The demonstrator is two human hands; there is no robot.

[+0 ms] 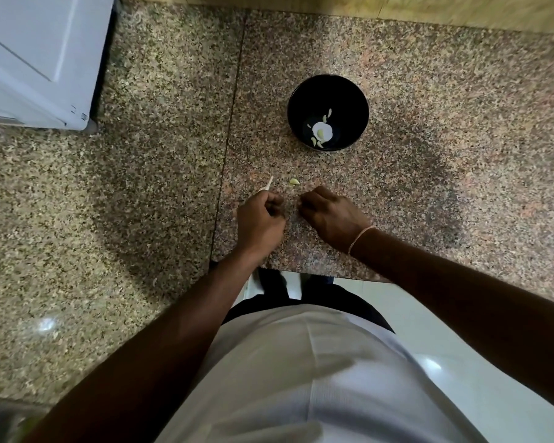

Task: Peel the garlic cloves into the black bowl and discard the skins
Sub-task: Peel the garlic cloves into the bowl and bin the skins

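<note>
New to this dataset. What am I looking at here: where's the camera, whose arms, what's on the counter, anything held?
There is no robot here. A person wears one wide-angle camera on the head, looking forward and down, so you see their own torso and both arms.

The left hand is curled, with a pale strip, probably garlic skin, sticking out of its top. The right hand, with a thin band on its wrist, has its fingers curled down at the counter; what they pinch, if anything, is hidden.

On the speckled stone counter stands a black bowl holding a few pale garlic pieces. One loose clove lies on the counter just beyond the hands. A white appliance sits at the far left.
</note>
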